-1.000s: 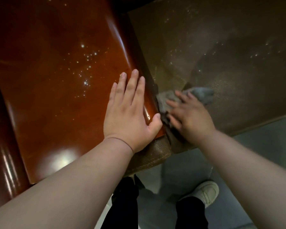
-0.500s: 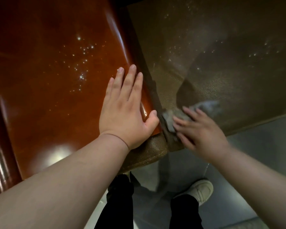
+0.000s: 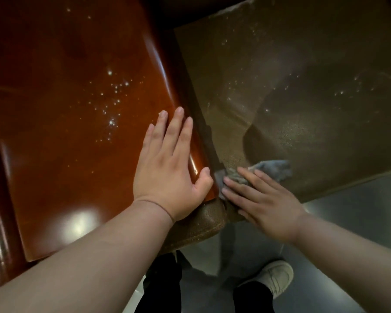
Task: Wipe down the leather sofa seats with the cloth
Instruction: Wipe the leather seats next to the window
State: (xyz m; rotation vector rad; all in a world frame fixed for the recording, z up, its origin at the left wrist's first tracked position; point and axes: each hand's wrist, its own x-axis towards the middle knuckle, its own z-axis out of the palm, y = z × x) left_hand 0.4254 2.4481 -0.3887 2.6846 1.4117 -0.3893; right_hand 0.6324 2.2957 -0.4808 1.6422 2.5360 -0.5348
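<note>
The glossy red-brown panel is the biggest risk: the left hand leans on it with fingers straight and flat, and could slide on that slick surface. On the brown leather seat, the right hand presses the grey cloth down with extended fingers at the front corner, beside the gap; the cloth could bunch or drop to the floor. No containers are visible.

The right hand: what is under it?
Under the right hand lies the grey cloth, pressed with flat fingers onto the brown leather seat near its front corner. The cloth's middle and the seat beneath it are covered.
</note>
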